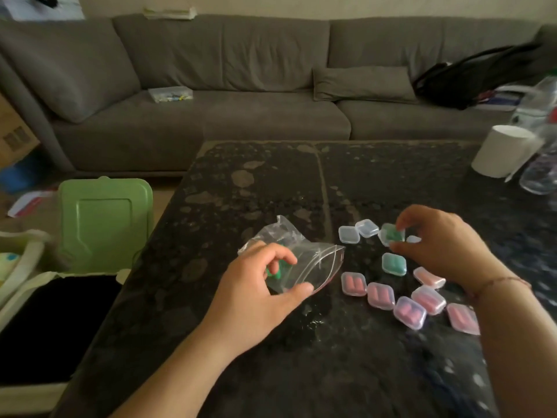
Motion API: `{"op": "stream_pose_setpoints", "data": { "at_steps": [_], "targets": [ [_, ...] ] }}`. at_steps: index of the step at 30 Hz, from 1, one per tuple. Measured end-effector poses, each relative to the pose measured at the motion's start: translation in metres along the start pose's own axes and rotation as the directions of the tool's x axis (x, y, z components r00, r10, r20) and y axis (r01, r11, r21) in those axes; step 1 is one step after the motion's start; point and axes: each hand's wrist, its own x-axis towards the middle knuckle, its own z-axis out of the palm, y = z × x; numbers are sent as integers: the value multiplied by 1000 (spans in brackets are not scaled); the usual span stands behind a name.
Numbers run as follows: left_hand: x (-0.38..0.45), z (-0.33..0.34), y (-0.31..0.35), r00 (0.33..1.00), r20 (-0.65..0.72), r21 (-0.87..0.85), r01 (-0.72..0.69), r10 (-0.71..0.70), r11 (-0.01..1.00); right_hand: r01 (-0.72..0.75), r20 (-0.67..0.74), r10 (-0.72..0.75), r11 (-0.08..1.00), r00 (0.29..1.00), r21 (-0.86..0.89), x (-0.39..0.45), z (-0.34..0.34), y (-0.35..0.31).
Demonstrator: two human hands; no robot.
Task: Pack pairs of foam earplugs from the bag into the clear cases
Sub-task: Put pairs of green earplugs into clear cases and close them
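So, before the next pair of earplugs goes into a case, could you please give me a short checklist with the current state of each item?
1. Bag held steady: ok, the left hand grips it on the table.
2. Earplugs left in the bag: ok, green earplugs show through the plastic.
3. Empty cases available: ok, two clear cases lie beside the right hand.
4. Green-filled case in the right hand snapped shut: cannot tell.
5. Right hand free to take earplugs: not ok, it holds that case.
6. Filled cases kept apart: ok, pink cases sit nearer the person.
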Motion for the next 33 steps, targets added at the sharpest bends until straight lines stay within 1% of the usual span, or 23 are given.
{"op": "stream_pose_setpoints", "data": {
  "at_steps": [2,3,4,7,9,10,11,13,14,15,17,18,20,23,26,33],
  "targets": [
    [-3,4,-1,998,41,191,-62,55,980,3,54,-3,1000,999,1,0,6,0],
    [-3,6,-2,997,44,244,-77,69,967,24,67,-25,1000,997,9,1,9,-2],
    [-4,7,-2,997,34,262,-82,75,962,56,74,-57,998,996,19,0,11,-6],
    [-4,10,-4,998,-27,222,-56,63,974,134,152,-130,991,980,-12,0,18,-14],
    [-3,10,-7,997,-50,199,-50,61,979,150,226,-139,988,964,-34,0,18,-15],
    [-3,10,-8,996,-54,194,-55,66,979,154,207,-149,988,967,-9,0,18,-15],
    [-3,9,-8,996,-54,188,-61,72,980,154,130,-156,988,979,30,2,16,-13],
    [-3,9,-8,995,-52,168,-80,90,983,115,-110,-108,991,988,64,5,9,-8],
    [-3,9,-8,994,-47,158,-92,100,983,77,-191,-66,996,979,48,6,7,-7],
    [-3,9,-7,994,-37,152,-100,107,983,38,-218,-34,999,975,15,7,6,-4],
    [-4,8,-7,993,-17,149,-113,117,982,-25,-144,18,999,989,-45,8,11,0],
    [-4,8,-7,992,-11,143,-120,123,982,-41,-96,36,998,995,-47,8,16,3],
    [-4,6,-6,992,-18,105,-121,123,987,-34,-43,33,999,999,-31,9,23,8],
    [-3,4,-2,994,-66,-9,-85,84,996,26,-31,-28,998,999,-59,15,24,13],
    [-1,2,0,994,-103,-101,-35,25,994,39,-19,-41,996,999,-85,19,23,16],
    [3,0,2,989,-124,-192,55,-80,980,65,7,-64,992,998,-109,24,25,20]
  ]
}}
